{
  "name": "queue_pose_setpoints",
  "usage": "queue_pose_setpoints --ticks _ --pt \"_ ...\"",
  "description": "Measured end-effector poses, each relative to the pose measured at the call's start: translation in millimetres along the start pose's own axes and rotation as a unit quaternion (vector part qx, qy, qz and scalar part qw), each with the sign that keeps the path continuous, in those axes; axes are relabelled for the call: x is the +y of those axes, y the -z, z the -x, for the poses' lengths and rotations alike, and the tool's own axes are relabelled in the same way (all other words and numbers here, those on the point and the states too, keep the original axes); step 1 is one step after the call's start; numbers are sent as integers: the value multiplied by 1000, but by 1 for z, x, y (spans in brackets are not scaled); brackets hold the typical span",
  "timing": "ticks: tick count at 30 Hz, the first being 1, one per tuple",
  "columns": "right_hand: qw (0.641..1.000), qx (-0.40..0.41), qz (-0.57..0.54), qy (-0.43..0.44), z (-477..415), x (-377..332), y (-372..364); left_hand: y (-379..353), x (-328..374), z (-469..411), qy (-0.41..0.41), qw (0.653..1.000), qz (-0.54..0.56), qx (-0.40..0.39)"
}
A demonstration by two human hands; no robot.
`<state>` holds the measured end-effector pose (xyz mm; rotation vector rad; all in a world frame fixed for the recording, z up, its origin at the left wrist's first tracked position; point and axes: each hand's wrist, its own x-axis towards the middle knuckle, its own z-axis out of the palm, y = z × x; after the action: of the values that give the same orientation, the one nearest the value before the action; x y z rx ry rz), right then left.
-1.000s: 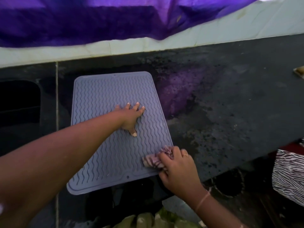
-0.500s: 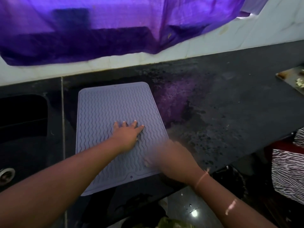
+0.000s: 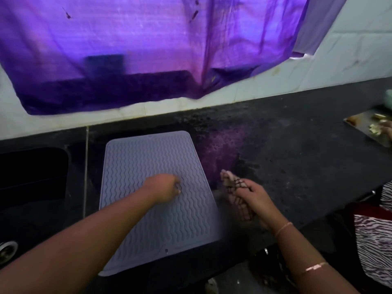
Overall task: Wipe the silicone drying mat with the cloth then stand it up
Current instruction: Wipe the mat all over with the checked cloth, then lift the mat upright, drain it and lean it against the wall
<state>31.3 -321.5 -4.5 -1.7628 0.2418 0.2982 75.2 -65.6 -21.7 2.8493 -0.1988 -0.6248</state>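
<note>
A grey silicone drying mat with a wavy ribbed pattern lies flat on the dark countertop, its near edge hanging over the counter's front. My left hand rests on the middle of the mat with the fingers curled in. My right hand is off the mat, just right of its right edge, and holds a patterned cloth that sticks out past the fingers over the counter.
A black sink lies left of the mat, its drain at the lower left. A purple sheet hangs on the tiled wall behind. A metal tray with food scraps sits far right. Zebra-patterned fabric is at the lower right.
My right hand has carried the cloth off the mat's lower right corner to the counter beside it. My left hand's fingers have curled from flat. The camera has tilted up.
</note>
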Motion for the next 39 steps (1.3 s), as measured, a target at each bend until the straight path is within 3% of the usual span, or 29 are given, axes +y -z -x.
queue_pose_setpoints --ticks 4,9,12,16,19,23,26,29,32,36,39 --pt "999 43 -31 -3 -34 -15 26 3 0 -1 16 999 32 20" --pt "982 66 163 62 -78 -33 36 1 -3 3 56 995 53 59" --pt "941 70 321 85 -100 -42 31 0 -2 5 77 990 71 95" --pt "901 -32 432 26 -119 -42 17 -1 4 4 97 984 79 130" --pt "860 22 503 85 -120 -28 7 -2 11 4 106 978 94 156" --pt "809 -36 575 116 -111 5 5 -7 18 8 107 973 112 170" --pt "816 -20 562 138 -108 3 2 -10 15 15 117 970 123 174" --pt "807 15 529 261 -91 -3 -19 -10 4 30 130 970 124 167" --pt "821 -89 448 341 -61 0 -50 -7 -12 51 153 971 104 149" --pt "817 -228 407 338 -27 9 -87 -11 -27 83 119 985 87 84" --pt "811 -266 413 316 -9 17 -103 -26 -38 105 84 993 64 44"
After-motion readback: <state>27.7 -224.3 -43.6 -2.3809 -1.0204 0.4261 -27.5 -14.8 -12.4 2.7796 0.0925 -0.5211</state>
